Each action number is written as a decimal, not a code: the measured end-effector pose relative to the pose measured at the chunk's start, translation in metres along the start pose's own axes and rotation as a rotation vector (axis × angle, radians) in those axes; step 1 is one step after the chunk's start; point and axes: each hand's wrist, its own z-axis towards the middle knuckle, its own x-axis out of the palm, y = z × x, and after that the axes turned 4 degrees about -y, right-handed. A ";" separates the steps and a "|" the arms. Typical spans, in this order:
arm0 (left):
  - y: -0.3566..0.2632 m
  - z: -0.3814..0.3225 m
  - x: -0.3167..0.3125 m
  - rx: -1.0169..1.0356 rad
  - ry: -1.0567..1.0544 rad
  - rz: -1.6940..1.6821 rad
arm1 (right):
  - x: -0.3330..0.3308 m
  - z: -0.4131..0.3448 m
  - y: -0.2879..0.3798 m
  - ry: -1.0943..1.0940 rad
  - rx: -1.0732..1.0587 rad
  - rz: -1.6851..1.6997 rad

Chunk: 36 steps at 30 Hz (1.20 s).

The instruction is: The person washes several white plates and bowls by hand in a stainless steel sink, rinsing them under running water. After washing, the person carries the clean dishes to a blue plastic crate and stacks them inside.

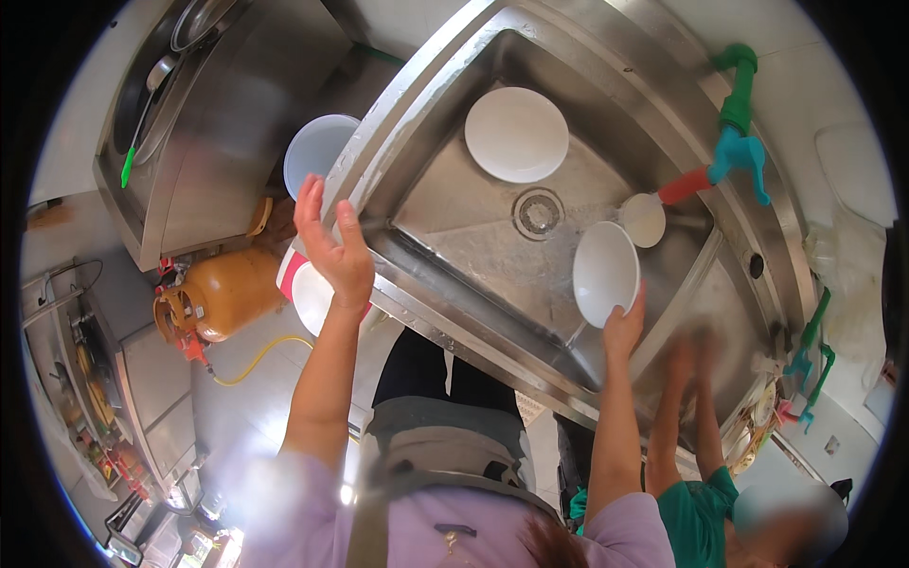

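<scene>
My right hand [623, 326] grips the rim of a white bowl [606, 275], which is tilted over the stainless steel sink [454, 206]. Behind the bowl, a round pale dish [643, 220] sits under the red end of the faucet [685, 186], with water spraying there. A white plate [517, 135] lies in the basin's far part, beyond the drain strainer [538, 214]. My left hand [334, 245] is raised beside the sink's left edge, its fingers apart and nothing in it.
At the right, another person's arms [675, 405] reach into the adjoining basin. A light-coloured bucket [316, 149] stands left of the sink. An orange gas cylinder [231, 291] with a yellow hose is on the floor. A ladle [145, 113] lies on the steel counter at upper left.
</scene>
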 end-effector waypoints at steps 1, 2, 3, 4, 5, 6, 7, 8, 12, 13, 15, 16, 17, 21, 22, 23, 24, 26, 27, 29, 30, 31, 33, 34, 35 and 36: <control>-0.013 0.000 0.010 0.046 0.029 0.006 | -0.007 0.003 0.001 -0.052 -0.033 -0.049; -0.021 -0.003 0.023 -0.009 0.091 -0.059 | -0.010 0.005 0.000 -0.104 -0.067 -0.099; -0.027 -0.005 0.036 -0.063 0.154 -0.127 | -0.007 0.005 -0.003 -0.089 -0.040 -0.085; -0.028 -0.009 0.047 -0.121 0.286 -0.107 | -0.002 0.005 -0.008 -0.075 -0.014 -0.074; -0.024 -0.016 0.058 -0.179 0.417 -0.085 | 0.004 0.004 -0.012 -0.060 0.010 -0.061; -0.013 -0.026 0.068 -0.157 0.476 -0.044 | 0.012 0.003 -0.010 -0.013 0.039 -0.007; 0.000 -0.037 0.078 -0.136 0.535 -0.004 | 0.021 0.000 -0.006 0.034 0.069 0.045; 0.006 -0.044 0.088 -0.223 0.653 0.024 | 0.030 -0.001 -0.008 0.078 0.104 0.096; 0.018 -0.073 0.120 -0.484 1.021 0.164 | 0.083 -0.019 0.011 0.509 0.744 0.887; 0.021 -0.077 0.126 -0.523 1.076 0.214 | 0.089 -0.018 0.019 0.581 0.803 0.933; 0.017 -0.072 0.132 -0.781 1.198 0.067 | 0.093 -0.016 0.028 0.716 0.929 1.025; -0.002 -0.061 0.126 -0.917 1.230 -0.060 | 0.090 -0.014 0.030 0.765 0.877 1.138; -0.013 -0.056 0.124 -1.053 1.257 -0.189 | 0.094 -0.010 0.032 0.729 0.823 1.165; -0.026 -0.071 0.122 -1.160 1.256 -0.553 | 0.097 0.041 0.045 0.475 0.163 0.335; -0.037 -0.084 0.124 -1.124 1.185 -0.536 | 0.093 0.051 0.059 0.334 -0.017 0.159; -0.047 -0.094 0.131 -1.088 1.114 -0.518 | 0.091 0.056 0.076 0.190 -0.193 -0.019; -0.053 -0.100 0.140 -1.100 1.054 -0.600 | 0.088 0.056 0.094 0.042 -0.361 -0.196; -0.074 -0.101 0.164 -1.122 1.005 -0.526 | 0.090 0.049 0.101 0.269 -0.411 0.172; -0.080 -0.101 0.175 -1.137 0.983 -0.489 | 0.097 0.046 0.091 0.525 -0.298 0.549; -0.045 -0.102 0.186 -1.286 0.837 -0.675 | 0.065 0.030 0.080 0.638 -0.433 0.205; -0.045 -0.098 0.187 -1.372 0.829 -0.753 | 0.045 0.033 0.064 0.670 -0.478 0.012; -0.049 -0.097 0.184 -1.467 0.809 -0.820 | 0.036 0.041 0.048 0.305 -0.485 0.018; -0.060 -0.106 0.187 -1.585 0.790 -0.955 | 0.022 0.051 0.039 0.049 -0.128 0.441; -0.062 -0.120 0.192 -1.609 0.773 -0.975 | 0.009 0.056 0.053 0.171 0.235 0.855; -0.060 -0.133 0.200 -1.633 0.756 -0.994 | -0.005 0.062 0.064 0.295 0.614 1.253; -0.062 -0.137 0.209 -1.589 0.785 -0.998 | -0.018 0.069 0.065 0.546 0.746 1.265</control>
